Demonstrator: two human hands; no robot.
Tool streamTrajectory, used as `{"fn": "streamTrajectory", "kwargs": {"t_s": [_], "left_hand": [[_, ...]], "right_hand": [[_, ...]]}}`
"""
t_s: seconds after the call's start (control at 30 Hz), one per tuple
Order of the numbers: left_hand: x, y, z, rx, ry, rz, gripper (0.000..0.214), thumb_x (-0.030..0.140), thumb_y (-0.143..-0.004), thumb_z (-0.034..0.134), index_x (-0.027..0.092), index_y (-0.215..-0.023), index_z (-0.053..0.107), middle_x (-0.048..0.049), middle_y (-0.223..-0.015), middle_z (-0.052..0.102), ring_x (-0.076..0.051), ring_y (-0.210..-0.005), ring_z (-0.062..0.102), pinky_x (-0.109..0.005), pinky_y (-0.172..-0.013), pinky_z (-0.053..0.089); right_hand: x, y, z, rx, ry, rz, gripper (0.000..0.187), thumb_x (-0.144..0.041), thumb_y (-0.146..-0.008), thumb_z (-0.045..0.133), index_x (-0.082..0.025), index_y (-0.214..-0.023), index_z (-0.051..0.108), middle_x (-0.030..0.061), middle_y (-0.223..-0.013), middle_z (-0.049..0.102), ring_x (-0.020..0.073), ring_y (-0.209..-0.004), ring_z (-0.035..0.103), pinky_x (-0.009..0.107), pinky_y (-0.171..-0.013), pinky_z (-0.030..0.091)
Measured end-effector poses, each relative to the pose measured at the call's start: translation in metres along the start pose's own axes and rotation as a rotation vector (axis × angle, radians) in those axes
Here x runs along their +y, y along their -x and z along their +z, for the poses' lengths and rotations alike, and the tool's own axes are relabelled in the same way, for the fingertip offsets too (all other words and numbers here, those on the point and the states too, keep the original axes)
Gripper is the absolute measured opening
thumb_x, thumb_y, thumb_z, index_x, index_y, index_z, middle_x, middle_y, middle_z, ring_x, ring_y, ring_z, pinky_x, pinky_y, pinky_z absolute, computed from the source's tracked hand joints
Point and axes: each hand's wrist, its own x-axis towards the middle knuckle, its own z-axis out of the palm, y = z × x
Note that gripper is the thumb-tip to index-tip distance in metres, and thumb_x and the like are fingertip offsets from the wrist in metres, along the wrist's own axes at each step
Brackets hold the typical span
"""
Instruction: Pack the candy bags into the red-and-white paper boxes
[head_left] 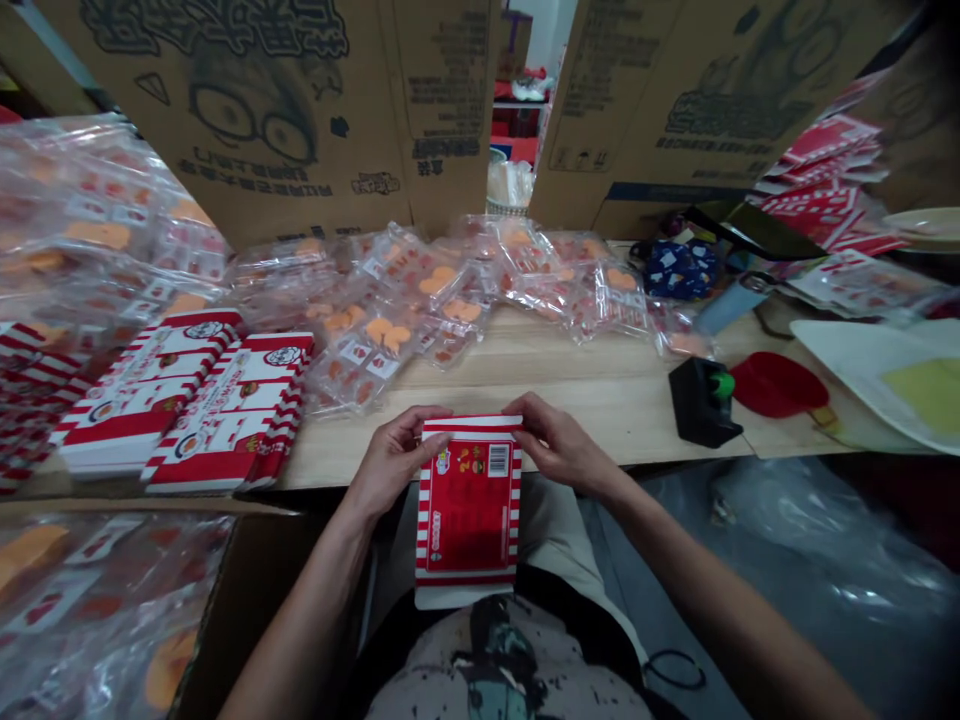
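A red and white striped box (469, 510) with a barcode on its panel is held over my lap, just off the table's front edge. My left hand (394, 455) pinches its upper left corner, thumb on the printed face. At the upper right corner my right hand (559, 445) grips the same box, its fingers along the top edge. A pale flap sticks out at the end nearest my body. Stacked flat boxes (240, 405) of similar print lie to the left. Beyond my hands, clear plastic packs (386, 335) with orange pieces and small cards spread across the table.
Cardboard cartons (300, 120) wall off the back. A black tape dispenser (703, 400), a red scoop-like dish (780, 385) and a white tray (885, 370) sit on the right. An open carton (217, 590) of packs stands at lower left; clear plastic sheeting (817, 530) lies at lower right.
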Motion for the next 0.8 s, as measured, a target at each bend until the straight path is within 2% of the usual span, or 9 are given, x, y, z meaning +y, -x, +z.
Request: {"fn": "streamTrajectory", "kwargs": {"t_s": [0.07,0.13,0.23,0.37,0.47,0.57,0.67,0.8], "left_hand": [[-0.003,0.000,0.000,-0.015,-0.007,-0.016,0.039,0.035,-0.078,0.084,0.018,-0.109,0.068,-0.0026,-0.091,0.075,-0.015,-0.076,0.069,-0.025,-0.072,0.055],[-0.005,0.002,0.001,-0.026,-0.017,-0.032,0.037,0.034,-0.077,0.084,0.018,-0.107,0.068,-0.0023,-0.090,0.074,-0.015,-0.075,0.068,-0.024,-0.071,0.055],[-0.006,0.005,0.004,-0.025,-0.054,-0.031,0.035,0.036,-0.078,0.084,0.017,-0.103,0.068,-0.0017,-0.088,0.072,-0.014,-0.074,0.066,-0.023,-0.069,0.053],[-0.007,0.008,0.006,0.031,-0.137,-0.004,0.036,0.039,-0.075,0.086,0.017,-0.097,0.068,-0.0009,-0.086,0.071,-0.014,-0.073,0.065,-0.022,-0.067,0.051],[-0.008,0.010,0.004,0.051,-0.149,-0.007,0.036,0.039,-0.077,0.084,0.018,-0.103,0.071,-0.0028,-0.094,0.074,-0.016,-0.080,0.067,-0.024,-0.072,0.053],[-0.008,0.011,0.002,0.053,-0.118,-0.025,0.037,0.039,-0.078,0.083,0.019,-0.108,0.073,-0.0041,-0.101,0.075,-0.018,-0.086,0.069,-0.027,-0.078,0.055],[-0.005,0.012,0.001,0.045,-0.109,-0.032,0.038,0.039,-0.077,0.084,0.018,-0.107,0.073,-0.0041,-0.101,0.076,-0.019,-0.086,0.070,-0.028,-0.079,0.056],[0.003,0.014,0.004,-0.032,-0.167,-0.031,0.043,0.044,-0.082,0.080,0.020,-0.115,0.070,-0.0051,-0.106,0.075,-0.021,-0.088,0.070,-0.027,-0.076,0.056]], "right_hand": [[0.003,0.003,0.007,0.071,-0.028,0.024,0.008,-0.023,-0.090,0.057,-0.021,-0.098,0.057,0.0011,-0.085,0.065,0.0156,-0.078,0.060,0.029,-0.071,0.048],[0.008,0.004,0.009,0.062,-0.126,0.050,0.008,-0.026,-0.088,0.059,-0.020,-0.095,0.057,0.0011,-0.085,0.064,0.0159,-0.079,0.061,0.030,-0.072,0.049],[0.014,0.003,0.007,-0.034,-0.222,0.105,0.009,-0.028,-0.089,0.059,-0.020,-0.092,0.056,0.0013,-0.085,0.064,0.0161,-0.080,0.061,0.030,-0.073,0.050],[0.011,-0.004,0.004,-0.130,-0.197,0.140,0.009,-0.028,-0.089,0.061,-0.019,-0.091,0.058,0.0029,-0.090,0.066,0.0163,-0.083,0.061,0.030,-0.073,0.051],[0.006,-0.011,-0.004,-0.202,-0.320,0.166,0.019,-0.035,-0.090,0.066,-0.018,-0.095,0.061,0.0032,-0.092,0.067,0.0149,-0.082,0.062,0.028,-0.073,0.051],[0.003,-0.020,-0.017,-0.344,-0.446,0.256,0.034,-0.045,-0.091,0.066,-0.015,-0.106,0.063,0.0052,-0.095,0.069,0.0149,-0.085,0.065,0.028,-0.076,0.053],[0.001,-0.030,-0.027,-0.430,-0.415,0.285,0.037,-0.046,-0.087,0.071,-0.014,-0.102,0.063,0.0043,-0.090,0.069,0.0142,-0.081,0.065,0.027,-0.073,0.053],[-0.003,-0.039,-0.025,-0.406,-0.278,0.271,0.023,-0.034,-0.084,0.070,-0.017,-0.088,0.056,-0.0006,-0.074,0.064,0.0126,-0.067,0.060,0.025,-0.062,0.049]]}}
